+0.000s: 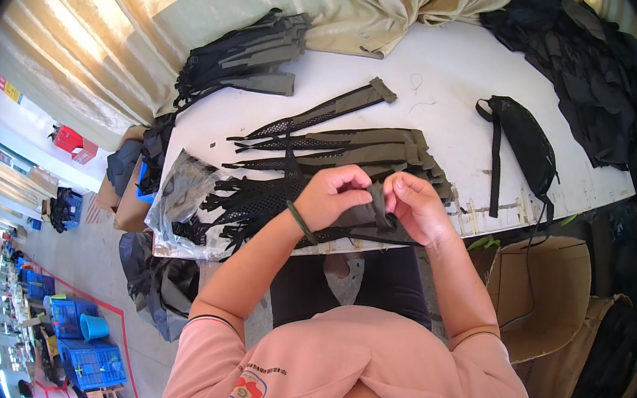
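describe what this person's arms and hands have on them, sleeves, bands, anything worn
Both forearms are bare from the upper arm down. The left hand has a thin dark green band around its wrist. The right hand wears nothing that shows: no glove, ring or watch. The short pink sleeves of a polo-type shirt end in dark piping at the cuffs, and the shirt has a round red and blue chest badge.

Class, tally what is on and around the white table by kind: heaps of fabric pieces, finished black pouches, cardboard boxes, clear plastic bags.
Heaps of fabric pieces: 3
Finished black pouch: 1
Cardboard box: 1
Clear plastic bag: 1
Total: 6
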A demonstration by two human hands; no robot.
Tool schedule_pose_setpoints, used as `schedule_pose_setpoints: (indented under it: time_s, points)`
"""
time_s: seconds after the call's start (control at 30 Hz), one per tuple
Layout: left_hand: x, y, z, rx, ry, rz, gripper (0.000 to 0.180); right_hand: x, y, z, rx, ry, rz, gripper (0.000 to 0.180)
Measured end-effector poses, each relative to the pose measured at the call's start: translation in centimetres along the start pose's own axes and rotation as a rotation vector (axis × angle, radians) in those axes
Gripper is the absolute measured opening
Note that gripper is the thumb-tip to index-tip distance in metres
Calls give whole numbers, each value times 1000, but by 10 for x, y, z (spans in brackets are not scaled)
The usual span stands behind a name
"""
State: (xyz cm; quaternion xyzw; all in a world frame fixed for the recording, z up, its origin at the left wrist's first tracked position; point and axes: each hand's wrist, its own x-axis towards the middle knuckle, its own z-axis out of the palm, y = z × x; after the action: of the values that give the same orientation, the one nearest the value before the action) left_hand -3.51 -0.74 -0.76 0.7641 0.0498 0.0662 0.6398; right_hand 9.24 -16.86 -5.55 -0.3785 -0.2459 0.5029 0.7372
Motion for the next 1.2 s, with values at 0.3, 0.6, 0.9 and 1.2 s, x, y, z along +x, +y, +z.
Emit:
schedule_pose_setpoints:
  time_s: [0.3, 0.6, 0.9, 1.2]
  points:
    - [4, 1, -10, 71, 109, 114, 13, -11, 2, 24, 240, -157, 23, 9]
    - [4, 14, -2, 96, 56, 102, 19, -4, -1, 16, -970, 435, -465, 9]
    - [11, 3, -8, 338, 35, -64, 34, 0, -18, 17, -762, 93, -226, 12]
    - [-8, 3, -42, 368, -421, -223, 44, -4, -42, 5, -493, 472, -336, 14]
